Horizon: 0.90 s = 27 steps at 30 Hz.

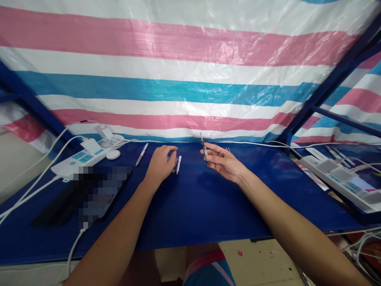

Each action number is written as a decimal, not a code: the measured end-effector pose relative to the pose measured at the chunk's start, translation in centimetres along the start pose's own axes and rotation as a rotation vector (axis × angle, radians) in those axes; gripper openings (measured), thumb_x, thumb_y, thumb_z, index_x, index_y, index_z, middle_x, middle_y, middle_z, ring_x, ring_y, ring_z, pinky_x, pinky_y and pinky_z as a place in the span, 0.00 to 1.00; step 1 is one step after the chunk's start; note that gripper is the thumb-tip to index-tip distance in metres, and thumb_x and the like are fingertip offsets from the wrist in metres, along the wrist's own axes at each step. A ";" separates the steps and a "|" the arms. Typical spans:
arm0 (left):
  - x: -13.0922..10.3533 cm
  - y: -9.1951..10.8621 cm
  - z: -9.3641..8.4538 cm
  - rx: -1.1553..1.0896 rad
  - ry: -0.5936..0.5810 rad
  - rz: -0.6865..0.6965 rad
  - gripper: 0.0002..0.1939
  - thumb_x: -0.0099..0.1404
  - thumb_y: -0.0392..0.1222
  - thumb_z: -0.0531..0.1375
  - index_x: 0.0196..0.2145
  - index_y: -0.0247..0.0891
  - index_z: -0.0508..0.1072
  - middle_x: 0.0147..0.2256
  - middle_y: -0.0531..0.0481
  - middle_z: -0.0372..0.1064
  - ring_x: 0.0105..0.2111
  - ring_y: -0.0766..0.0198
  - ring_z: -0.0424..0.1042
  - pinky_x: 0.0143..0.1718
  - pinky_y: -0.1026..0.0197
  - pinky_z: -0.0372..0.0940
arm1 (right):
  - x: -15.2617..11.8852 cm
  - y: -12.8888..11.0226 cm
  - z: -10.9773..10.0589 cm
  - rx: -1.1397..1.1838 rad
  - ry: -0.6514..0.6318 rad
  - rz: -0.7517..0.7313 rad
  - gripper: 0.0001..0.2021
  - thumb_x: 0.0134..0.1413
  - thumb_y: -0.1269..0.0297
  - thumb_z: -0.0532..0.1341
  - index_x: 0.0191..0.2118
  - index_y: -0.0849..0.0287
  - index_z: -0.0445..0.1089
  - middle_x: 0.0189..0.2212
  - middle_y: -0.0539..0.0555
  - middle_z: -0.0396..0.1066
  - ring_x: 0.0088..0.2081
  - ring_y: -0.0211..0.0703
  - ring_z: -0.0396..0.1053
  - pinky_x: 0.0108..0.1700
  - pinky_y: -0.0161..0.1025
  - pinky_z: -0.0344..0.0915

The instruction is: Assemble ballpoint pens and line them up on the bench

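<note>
The right hand (pixel 224 163) is raised a little over the blue counter (pixel 193 206), palm turned up, and its grip is closed on a slim pen (pixel 204 149). The pen is pinched between thumb and fingertips near its lower end, at the far left edge of the hand; most of its length rises above the grip, tilted slightly left, with the tip against the striped tarp (pixel 178 79) behind. The other fingers are loosely spread and hold nothing.

The left hand (pixel 160 163) lies just left of the pen, well clear of it, palm down, with its fingers curled. Its grip closes on a few small pen parts (pixel 176 164), which stick out at the fingertips on the side facing the pen and lie low against the counter. How many parts there are cannot be made out.

Further left of the pen, past the left hand, a white pen (pixel 142 154) lies loose on the counter, touched by neither hand. Beyond it sits a white power strip (pixel 81 159) with plugs and white cables, and nearer the person a dark, blurred flat object (pixel 89 194). Far right of the pen, a second power strip (pixel 339 178) lies on the neighbouring surface with more pens behind it.
</note>
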<state>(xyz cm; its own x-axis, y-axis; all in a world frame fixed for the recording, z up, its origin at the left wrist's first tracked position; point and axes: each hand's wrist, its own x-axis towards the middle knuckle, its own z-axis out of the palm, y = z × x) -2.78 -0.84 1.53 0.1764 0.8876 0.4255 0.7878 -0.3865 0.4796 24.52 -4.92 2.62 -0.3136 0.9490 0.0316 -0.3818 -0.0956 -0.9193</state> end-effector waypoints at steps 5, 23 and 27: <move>0.0 -0.1 0.2 -0.020 0.019 0.007 0.16 0.74 0.42 0.55 0.50 0.41 0.81 0.52 0.44 0.80 0.55 0.47 0.75 0.62 0.47 0.67 | 1.0 -0.3 -2.1 -0.088 0.168 -0.108 0.27 0.41 0.65 0.82 0.50 0.51 0.80 0.44 0.51 0.79 0.37 0.39 0.73 0.37 0.37 0.71; 0.9 -4.6 -1.6 0.152 0.161 -0.103 0.17 0.73 0.46 0.57 0.51 0.38 0.81 0.54 0.41 0.80 0.57 0.47 0.75 0.65 0.49 0.63 | 2.9 2.3 -4.3 -1.441 0.280 -0.332 0.25 0.65 0.65 0.63 0.67 0.56 0.70 0.35 0.55 0.80 0.46 0.55 0.73 0.52 0.48 0.68; 1.0 -4.5 -1.5 0.159 0.140 -0.119 0.17 0.73 0.47 0.57 0.51 0.39 0.81 0.54 0.42 0.79 0.57 0.46 0.74 0.65 0.48 0.63 | 3.5 2.4 -4.4 -1.592 0.213 -0.284 0.16 0.64 0.70 0.61 0.54 0.57 0.80 0.40 0.59 0.82 0.48 0.57 0.71 0.51 0.47 0.67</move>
<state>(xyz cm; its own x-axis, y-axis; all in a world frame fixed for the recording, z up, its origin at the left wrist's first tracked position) -7.03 1.42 0.89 0.0021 0.8767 0.4811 0.8832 -0.2273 0.4103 26.33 -0.47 -1.19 -0.2230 0.9159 0.3339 0.8720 0.3405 -0.3516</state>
